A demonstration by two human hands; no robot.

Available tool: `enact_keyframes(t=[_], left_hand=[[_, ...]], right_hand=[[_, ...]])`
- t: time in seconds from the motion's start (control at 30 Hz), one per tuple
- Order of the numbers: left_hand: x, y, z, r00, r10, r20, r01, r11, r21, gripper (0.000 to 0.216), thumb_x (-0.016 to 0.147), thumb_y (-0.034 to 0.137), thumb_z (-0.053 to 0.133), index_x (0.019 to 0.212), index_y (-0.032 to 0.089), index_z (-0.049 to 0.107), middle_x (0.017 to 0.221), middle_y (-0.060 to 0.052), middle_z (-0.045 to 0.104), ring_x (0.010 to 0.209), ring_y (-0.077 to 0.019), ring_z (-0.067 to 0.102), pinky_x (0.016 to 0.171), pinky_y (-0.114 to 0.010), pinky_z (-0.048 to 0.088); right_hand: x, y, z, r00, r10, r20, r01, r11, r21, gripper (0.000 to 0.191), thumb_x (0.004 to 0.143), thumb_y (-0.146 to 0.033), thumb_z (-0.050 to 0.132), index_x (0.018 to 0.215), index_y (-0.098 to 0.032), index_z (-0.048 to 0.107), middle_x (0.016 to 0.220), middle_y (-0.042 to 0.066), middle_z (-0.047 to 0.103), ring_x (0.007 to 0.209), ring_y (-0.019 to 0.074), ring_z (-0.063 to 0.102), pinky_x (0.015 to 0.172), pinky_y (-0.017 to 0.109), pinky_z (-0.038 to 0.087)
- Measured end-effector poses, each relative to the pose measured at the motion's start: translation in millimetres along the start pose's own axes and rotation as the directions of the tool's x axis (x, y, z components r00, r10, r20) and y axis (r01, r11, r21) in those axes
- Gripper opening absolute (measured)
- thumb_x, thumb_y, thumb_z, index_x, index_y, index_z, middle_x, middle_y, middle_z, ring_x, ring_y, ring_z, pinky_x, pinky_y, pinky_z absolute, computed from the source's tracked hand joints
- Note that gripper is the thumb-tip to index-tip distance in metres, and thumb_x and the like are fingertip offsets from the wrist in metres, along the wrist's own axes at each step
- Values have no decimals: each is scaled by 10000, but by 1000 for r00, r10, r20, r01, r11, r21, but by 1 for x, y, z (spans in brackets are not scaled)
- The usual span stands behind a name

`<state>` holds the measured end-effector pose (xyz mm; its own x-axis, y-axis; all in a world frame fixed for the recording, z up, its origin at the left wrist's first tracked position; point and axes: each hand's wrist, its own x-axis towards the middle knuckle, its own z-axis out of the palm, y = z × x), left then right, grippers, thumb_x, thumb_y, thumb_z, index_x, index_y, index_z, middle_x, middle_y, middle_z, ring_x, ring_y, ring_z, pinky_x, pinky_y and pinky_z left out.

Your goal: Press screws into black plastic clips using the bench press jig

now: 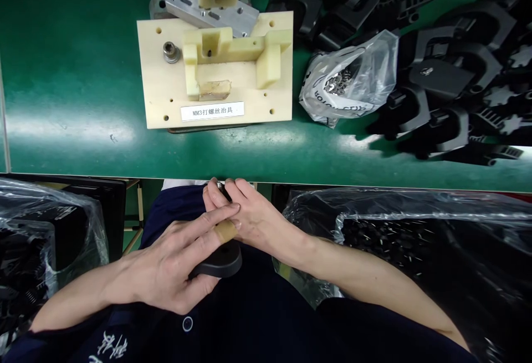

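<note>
My left hand (178, 260) is closed around a black plastic part (228, 262) with a rounded, flat end, held in front of my body below the table edge. A tan bandage (226, 231) wraps one of its fingers. Just beyond, my right hand (249, 208) is curled, its wrist bent, touching the left fingertips. Between its fingers shows a dark piece with a shiny metal tip (220, 185). Whether this belongs to the same black part is hidden by the hands.
On the green table (83, 97) stands a cream fixture (158, 108) under a metal bracket (211, 16). To its right lie a plastic bag (361, 86) of small metal clips and several black parts (440, 77). Plastic-lined bins (374, 208) flank me, holding dark pieces.
</note>
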<state>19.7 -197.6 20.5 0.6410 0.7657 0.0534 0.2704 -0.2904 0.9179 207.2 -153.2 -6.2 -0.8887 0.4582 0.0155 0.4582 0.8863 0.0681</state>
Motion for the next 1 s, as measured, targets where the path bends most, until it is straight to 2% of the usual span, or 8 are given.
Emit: enact_keyframes(t=[0.13,0.27,0.4,0.57,0.67,0.83,1.0], left_hand=[[-1,-2,0,998,51,-25,-51,998,30,756,849,89,485,1536,142,175,1425,-213,503,1294,-281,548,855,-323,600],[-1,-6,1,993,94,-72,-90,995,53,748,838,87,486,1530,111,203,1452,-225,467,1238,-266,592,874,-332,604],[1,-7,1,993,98,-60,-95,994,57,777,828,72,490,1536,107,170,1470,-244,434,1223,-265,605,799,-302,622],[-1,-6,-4,990,121,-67,-115,990,85,755,810,56,487,1519,69,226,1384,-239,531,1266,-241,576,971,-320,564],[-5,-7,-7,987,147,-63,-145,989,41,747,796,35,485,1508,61,261,1311,-207,604,1277,-213,567,1055,-298,505],[-9,-9,-6,977,201,-69,-207,974,-91,732,787,22,488,1493,47,294,1180,-168,690,1174,-202,641,1054,-296,505],[-18,-11,-5,987,125,-104,-146,963,-225,700,823,52,545,1486,95,324,1198,-172,686,1065,-223,692,955,-328,570]], right_hand=[[-1,0,2,1000,-11,-24,11,1000,14,332,942,-133,374,1154,-68,620,1113,148,618,795,207,512,683,334,404],[1,-2,4,999,-4,-36,4,1000,9,344,936,-131,369,1153,-67,628,1151,157,613,795,213,511,687,345,406],[3,-2,3,1000,15,-26,-15,1000,14,330,940,-140,362,1094,-78,647,1117,144,624,770,205,501,687,350,405],[1,-3,3,995,-41,-88,43,999,15,349,950,-165,341,1122,-73,631,1133,144,630,831,229,553,727,365,429],[-1,-2,5,981,-77,-178,84,996,29,360,955,-161,318,1121,-61,621,1127,155,643,850,239,586,781,385,447],[0,3,7,952,-98,-291,118,992,49,334,941,-139,335,1071,-79,637,1094,131,677,803,224,621,765,385,473],[3,6,4,930,-97,-353,130,989,73,284,930,-137,392,1039,-75,647,1068,129,698,784,224,648,731,379,515]])
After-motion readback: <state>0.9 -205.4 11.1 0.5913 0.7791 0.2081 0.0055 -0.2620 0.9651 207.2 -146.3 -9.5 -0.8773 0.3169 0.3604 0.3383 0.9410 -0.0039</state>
